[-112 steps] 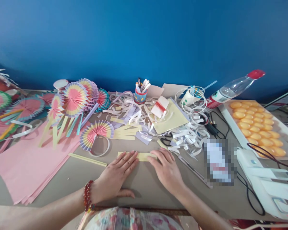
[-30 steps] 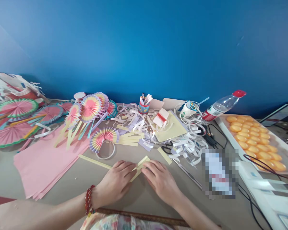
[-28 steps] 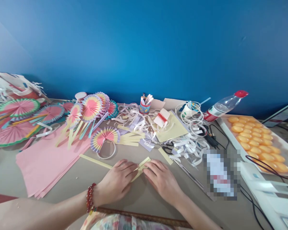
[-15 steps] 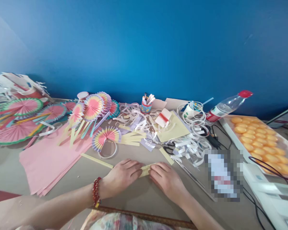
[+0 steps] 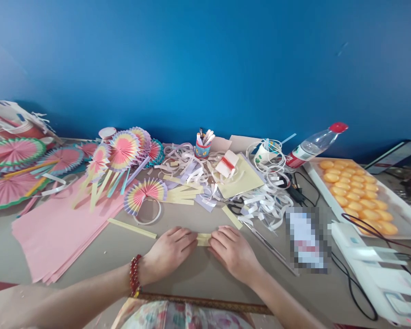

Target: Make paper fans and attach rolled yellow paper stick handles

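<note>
Close to the table's front edge, a yellow paper strip (image 5: 203, 239) lies across between my two hands; only its middle shows. My left hand (image 5: 173, 253), with a red beaded bracelet at the wrist, presses its fingers together over the strip's left end. Over the right end, my right hand (image 5: 232, 251) has its fingers closed down on the paper. Left of my left hand lies a folded yellow strip (image 5: 132, 227). Just beyond is a pleated paper fan (image 5: 145, 194) in pink, yellow and purple, with a white ring (image 5: 155, 217) beside it.
Pink paper sheets (image 5: 65, 228) and finished fans (image 5: 123, 148) lie left. White paper scraps (image 5: 265, 203), a steel ruler (image 5: 272, 249) and a pen cup (image 5: 202, 149) are ahead. Right are a bottle (image 5: 315, 145), a tray of orange oval things (image 5: 359, 194) and a power strip (image 5: 373, 269).
The view has shifted slightly, so the table's things sit further left. My hands have levelled the yellow strip, which sloped before, and both still grip it.
</note>
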Available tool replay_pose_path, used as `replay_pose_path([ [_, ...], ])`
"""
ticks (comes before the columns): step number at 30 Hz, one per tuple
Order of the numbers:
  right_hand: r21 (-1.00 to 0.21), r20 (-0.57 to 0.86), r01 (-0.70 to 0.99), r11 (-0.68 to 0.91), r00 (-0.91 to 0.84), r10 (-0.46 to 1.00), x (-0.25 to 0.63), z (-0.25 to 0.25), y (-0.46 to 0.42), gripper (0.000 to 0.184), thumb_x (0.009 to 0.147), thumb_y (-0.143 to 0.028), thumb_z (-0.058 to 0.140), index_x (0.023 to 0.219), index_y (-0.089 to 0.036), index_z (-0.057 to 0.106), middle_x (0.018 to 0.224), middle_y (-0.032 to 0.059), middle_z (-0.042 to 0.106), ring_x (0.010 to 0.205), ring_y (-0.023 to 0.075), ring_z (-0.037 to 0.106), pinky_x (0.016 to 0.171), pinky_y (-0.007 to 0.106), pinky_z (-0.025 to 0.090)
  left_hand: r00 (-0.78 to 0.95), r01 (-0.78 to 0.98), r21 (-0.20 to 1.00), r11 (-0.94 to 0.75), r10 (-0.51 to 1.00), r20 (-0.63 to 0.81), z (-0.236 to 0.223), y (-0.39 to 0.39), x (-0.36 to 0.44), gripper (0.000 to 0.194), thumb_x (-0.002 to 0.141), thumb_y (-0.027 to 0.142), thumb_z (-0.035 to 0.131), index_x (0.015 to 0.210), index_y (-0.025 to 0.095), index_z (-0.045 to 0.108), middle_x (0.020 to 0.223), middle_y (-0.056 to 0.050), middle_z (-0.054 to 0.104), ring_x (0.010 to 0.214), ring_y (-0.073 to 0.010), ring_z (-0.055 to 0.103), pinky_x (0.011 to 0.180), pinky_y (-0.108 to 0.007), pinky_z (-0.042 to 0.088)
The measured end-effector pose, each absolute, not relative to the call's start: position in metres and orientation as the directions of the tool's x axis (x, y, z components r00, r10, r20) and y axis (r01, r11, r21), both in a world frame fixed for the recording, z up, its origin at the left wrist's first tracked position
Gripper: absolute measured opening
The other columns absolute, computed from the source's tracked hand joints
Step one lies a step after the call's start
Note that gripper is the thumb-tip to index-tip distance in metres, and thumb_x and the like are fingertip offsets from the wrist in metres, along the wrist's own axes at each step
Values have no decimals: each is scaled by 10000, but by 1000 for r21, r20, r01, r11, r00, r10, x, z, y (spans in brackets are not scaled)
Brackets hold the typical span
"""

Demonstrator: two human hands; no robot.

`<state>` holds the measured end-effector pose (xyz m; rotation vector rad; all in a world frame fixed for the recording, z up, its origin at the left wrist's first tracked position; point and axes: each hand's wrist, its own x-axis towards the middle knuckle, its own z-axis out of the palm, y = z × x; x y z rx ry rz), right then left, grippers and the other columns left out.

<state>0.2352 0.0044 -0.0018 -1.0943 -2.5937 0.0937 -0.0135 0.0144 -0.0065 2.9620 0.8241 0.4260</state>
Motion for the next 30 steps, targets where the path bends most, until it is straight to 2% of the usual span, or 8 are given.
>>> replay_pose_path([
  [5,-162,293,661,733,-677,675,233,-1,6,209,983,-131,474,872,-189,641,853,50,654,884,206,577,913,370,447,817,487,130,-864,503,281,-4,19,-16,184,977,116,518,1135,124,614,1171,-90,686,1055,-213,609,910,-367,481],
  [8,-179,317,664,726,-660,681,233,-5,5,210,978,-128,466,902,-189,651,874,61,665,898,208,583,920,369,452,800,523,145,-840,542,258,-5,18,-17,140,975,121,522,1067,131,627,1081,-87,690,976,-213,613,842,-360,493],
  [12,-211,301,684,698,-634,712,235,-6,3,203,965,-123,464,898,-188,645,896,67,669,893,208,588,901,367,463,778,570,177,-802,597,196,-6,15,-18,98,947,143,582,1033,139,629,978,-63,673,885,-214,590,784,-364,483],
  [20,-339,288,720,606,-534,795,236,-1,2,191,997,-160,479,880,-208,623,914,44,668,886,198,600,969,402,441,683,664,295,-687,718,134,-9,18,-17,148,997,161,492,931,182,623,941,-43,634,849,-195,562,784,-347,449],
  [25,-391,262,756,524,-454,851,239,-3,0,167,977,-161,509,873,-221,624,900,37,655,873,201,600,990,432,413,674,697,258,-669,734,84,-6,21,-13,190,1005,159,456,886,179,603,926,-44,618,827,-200,549,775,-358,443],
  [30,-454,269,770,449,-362,892,245,-3,0,156,958,-217,562,809,-218,609,895,41,648,866,205,583,861,374,431,656,725,227,-650,752,58,0,23,-6,182,1003,179,471,876,175,602,922,-51,626,826,-204,572,759,-361,446],
])
